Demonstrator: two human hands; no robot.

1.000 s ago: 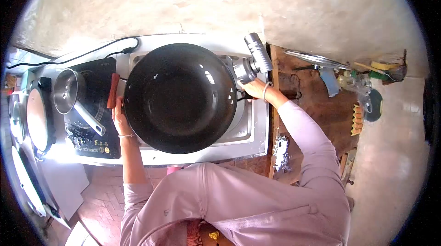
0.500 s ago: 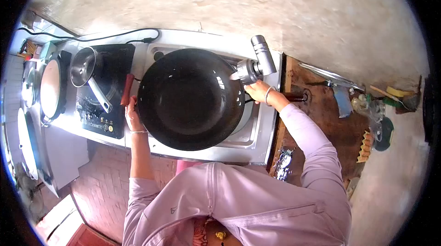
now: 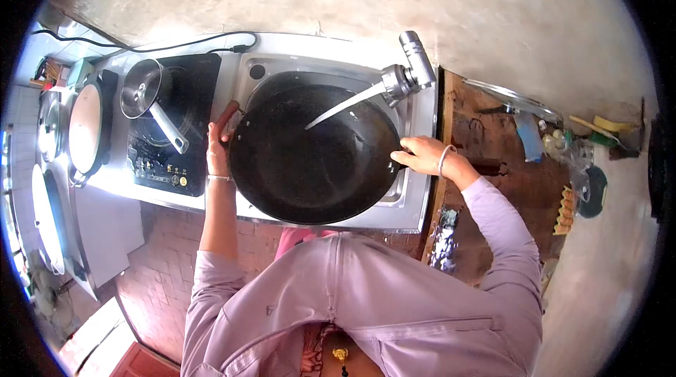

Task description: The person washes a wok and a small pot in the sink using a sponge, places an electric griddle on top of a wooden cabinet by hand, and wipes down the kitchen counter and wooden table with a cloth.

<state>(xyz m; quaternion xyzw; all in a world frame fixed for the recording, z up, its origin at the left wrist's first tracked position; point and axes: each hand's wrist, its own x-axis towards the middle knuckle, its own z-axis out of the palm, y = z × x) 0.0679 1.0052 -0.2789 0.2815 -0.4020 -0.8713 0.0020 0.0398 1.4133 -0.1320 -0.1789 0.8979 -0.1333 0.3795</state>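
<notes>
A large black wok (image 3: 317,173) is held over the sink, its inside facing up. Water streams into it from the grey and black faucet (image 3: 401,85) at its upper right. At the left rim, my left hand (image 3: 217,152) is closed at the wok's red-brown handle (image 3: 225,118), which sticks out above the thumb. My right hand (image 3: 424,156) grips the opposite side of the wok by the rim, thumb and fingers pressed together; the part it holds is mostly covered.
The steel sink (image 3: 412,197) lies below. To the left are an induction cooktop (image 3: 162,159), a small saucepan (image 3: 144,88) on it, and a round pan (image 3: 86,127). On the right, a wooden table (image 3: 472,130) bears an egg tray (image 3: 565,209) and plastic bags. A wall rises behind.
The wok has moved slightly right and nearer my body beneath the faucet. A long stream of water now shows falling into it. Both hands stay on the wok.
</notes>
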